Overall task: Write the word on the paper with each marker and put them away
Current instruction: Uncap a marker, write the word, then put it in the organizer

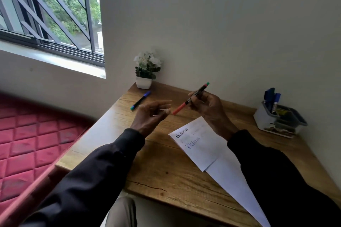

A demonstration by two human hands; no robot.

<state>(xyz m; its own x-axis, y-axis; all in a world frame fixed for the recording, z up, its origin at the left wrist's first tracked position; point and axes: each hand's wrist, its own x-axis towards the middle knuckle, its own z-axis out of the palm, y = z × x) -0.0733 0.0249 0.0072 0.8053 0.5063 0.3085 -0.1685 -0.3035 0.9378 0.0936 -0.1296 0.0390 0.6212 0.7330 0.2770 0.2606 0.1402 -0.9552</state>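
The white paper sheet (200, 150) on the wooden counter (162, 173) bears two clear words, the right hand (206, 106) grips an orange-capped black marker (191, 98) aloft, the left hand (149, 117) spread open by its cap, so writing and stowing likely remain.

Soft daylight from the window (49, 11) at left, dim interior, left hand (149, 116) motion-blurred, wide-angle edge bending

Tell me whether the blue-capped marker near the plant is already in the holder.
No, the blue-capped marker lies flat on the table, far from the holder.
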